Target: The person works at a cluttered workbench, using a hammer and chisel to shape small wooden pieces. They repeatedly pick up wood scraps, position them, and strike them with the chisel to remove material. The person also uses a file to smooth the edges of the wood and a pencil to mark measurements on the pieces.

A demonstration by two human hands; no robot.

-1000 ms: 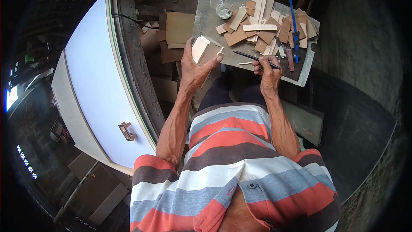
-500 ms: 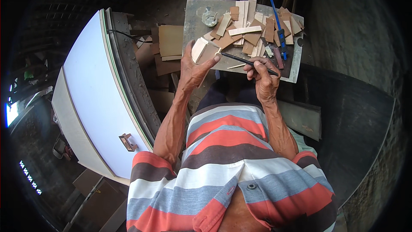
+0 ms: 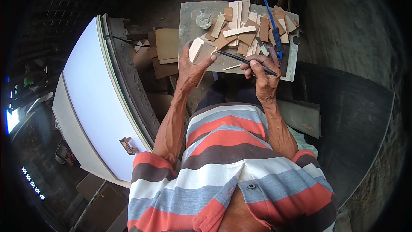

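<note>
My left hand (image 3: pixel 189 71) is closed round a small wooden piece (image 3: pixel 196 50) with a pale block on its face, thumb along the near edge. A slim black pen-like tool (image 3: pixel 242 59) is pinched in my right hand (image 3: pixel 266 79), slanting up to the left. Its tip meets a small pale sliver (image 3: pixel 214 50) beside my left thumb. Whether that sliver is fixed to the tool or the wood is too small to tell. Both hands are over the near edge of a grey work board (image 3: pixel 189 15).
Loose wooden strips (image 3: pixel 239 31) are heaped on the board. A blue caliper-like tool (image 3: pixel 276 34) lies to their right, a small round container (image 3: pixel 204 19) to their left. A thin stick (image 3: pixel 232 67) lies near the front edge. A large white panel (image 3: pixel 96 90) stands at left.
The wooden piece has turned in my left hand, so its pale block looks narrower. The black tool's tip remains near my left thumb. The whole view has shifted slightly.
</note>
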